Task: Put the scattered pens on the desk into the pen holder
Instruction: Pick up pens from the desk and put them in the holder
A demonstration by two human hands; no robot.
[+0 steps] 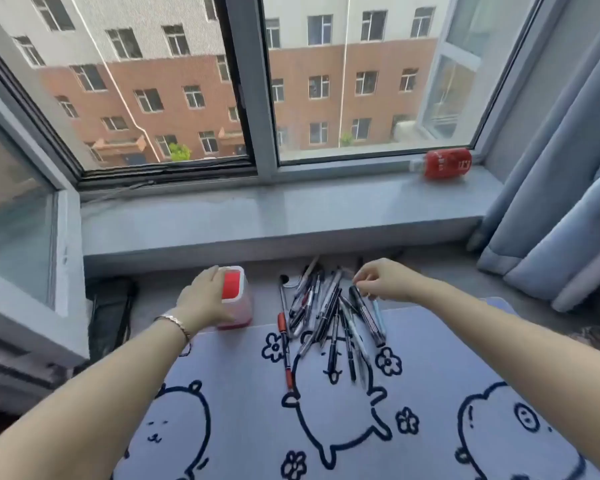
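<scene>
A red pen holder [235,296] with a white rim stands at the far edge of the desk, left of centre. My left hand [201,299] wraps its left side. Several pens [326,313] lie in a loose pile to the right of it, mostly black, one with a red cap [282,322]. A thick black marker [366,315] lies at the pile's right. My right hand [385,280] hovers over the pile's far right end, fingers curled downward near the marker's tip. I cannot tell whether the fingers pinch a pen.
The desk wears a blue-grey mat [326,427] with cartoon drawings. Behind it runs a grey windowsill [257,216] with a red bottle [447,164] lying at its right. A blue curtain [561,202] hangs at right. A black bag [110,313] sits left of the desk.
</scene>
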